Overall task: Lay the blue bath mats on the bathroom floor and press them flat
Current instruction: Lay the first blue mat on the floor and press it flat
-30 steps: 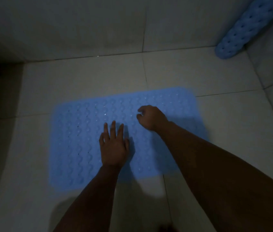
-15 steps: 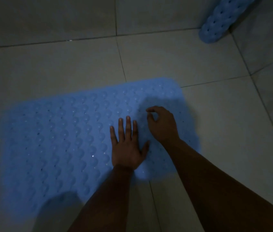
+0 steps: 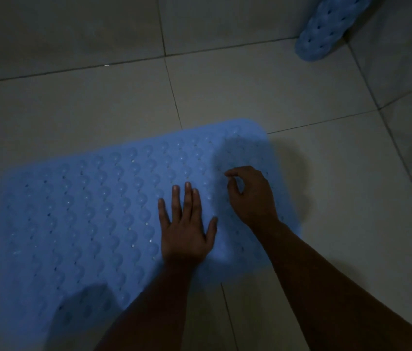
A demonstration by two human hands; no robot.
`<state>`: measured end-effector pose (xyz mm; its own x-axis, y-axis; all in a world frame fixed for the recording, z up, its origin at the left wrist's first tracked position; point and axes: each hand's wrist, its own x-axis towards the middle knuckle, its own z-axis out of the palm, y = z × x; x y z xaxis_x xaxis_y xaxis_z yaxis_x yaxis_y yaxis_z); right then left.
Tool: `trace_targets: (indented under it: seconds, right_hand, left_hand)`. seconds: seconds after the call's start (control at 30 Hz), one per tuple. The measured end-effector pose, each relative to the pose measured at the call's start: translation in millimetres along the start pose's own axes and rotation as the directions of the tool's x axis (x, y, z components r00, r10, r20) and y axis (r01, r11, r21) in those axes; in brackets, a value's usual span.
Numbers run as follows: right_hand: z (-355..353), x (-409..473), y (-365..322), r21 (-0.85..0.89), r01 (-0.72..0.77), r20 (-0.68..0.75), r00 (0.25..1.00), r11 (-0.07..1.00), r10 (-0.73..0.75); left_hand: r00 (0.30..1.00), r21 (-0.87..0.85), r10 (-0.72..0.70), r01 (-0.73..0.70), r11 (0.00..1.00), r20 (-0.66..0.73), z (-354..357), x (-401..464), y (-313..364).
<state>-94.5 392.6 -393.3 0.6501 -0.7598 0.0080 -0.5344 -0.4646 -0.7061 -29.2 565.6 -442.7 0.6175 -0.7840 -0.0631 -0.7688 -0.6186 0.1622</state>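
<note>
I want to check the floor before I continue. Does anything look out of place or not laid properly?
Yes. A second blue mat stands curled against the wall in the far right corner, not laid. The spread mat sits askew to the tile lines; the left hand presses it, and the right hand is curled above it.

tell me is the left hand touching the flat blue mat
Touching. The head view shows the left hand lying palm down on the flat blue mat, fingers straight and spread against its bumpy surface, with no gap or shadow beneath them.
</note>
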Motion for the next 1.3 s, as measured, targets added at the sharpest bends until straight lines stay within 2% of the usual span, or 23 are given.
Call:
trace_targets:
  seconds: [0.17, 0.23, 0.3, 0.4, 0.5, 0.57, 0.67, 0.8, 1.03, 1.3]
  right_hand:
    - [-17, -11, 8, -0.052, -0.052, 0.056, 0.997, 0.997, 0.055]
    - [-28, -15, 2, -0.116, -0.075, 0.184, 0.978, 0.99, 0.096]
    - [-35, -15, -4, -0.209, -0.08, 0.34, 0.929, 0.975, 0.149]
    - [-38, -15, -14, -0.34, -0.075, 0.416, 0.882, 0.938, 0.221]
    - [-20, -26, -20, -0.442, 0.052, 0.387, 0.912, 0.896, 0.138]
    - [2, -40, -18, -0.473, 0.146, 0.384, 0.922, 0.869, 0.054]
    - [28, -59, 0, -0.487, 0.195, 0.42, 0.907, 0.851, 0.033]
    - [42, -68, 13, -0.561, 0.216, 0.376, 0.927, 0.799, 0.013]
    - [46, -74, 19, -0.54, 0.206, 0.305, 0.952, 0.816, -0.039]
    - [47, -69, 16, -0.53, 0.19, 0.288, 0.957, 0.827, -0.035]
  left_hand:
    - [0.996, -0.034, -0.014, 0.017, 0.999, 0.083, -2, 4, 2]
    - [0.994, -0.073, -0.031, 0.039, 0.997, 0.109, -7, 4, 0]
    - [0.983, -0.1, -0.037, 0.056, 0.993, 0.181, -18, 9, -4]
    - [0.974, -0.156, -0.064, 0.1, 0.983, 0.219, -49, 27, -7]
    - [0.988, -0.206, -0.123, 0.141, 0.968, 0.097, -72, 39, -10]
    - [0.993, -0.182, -0.111, 0.116, 0.976, 0.036, -72, 37, -12]
    - [0.998, -0.142, -0.062, 0.058, 0.988, -0.018, -67, 28, -8]
    - [0.999, -0.114, -0.034, 0.03, 0.993, -0.032, -50, 21, -8]
    - [0.998, -0.11, -0.058, 0.055, 0.992, -0.025, -33, 12, -19]
    - [0.994, -0.125, -0.088, 0.081, 0.989, -0.056, -24, 12, -30]
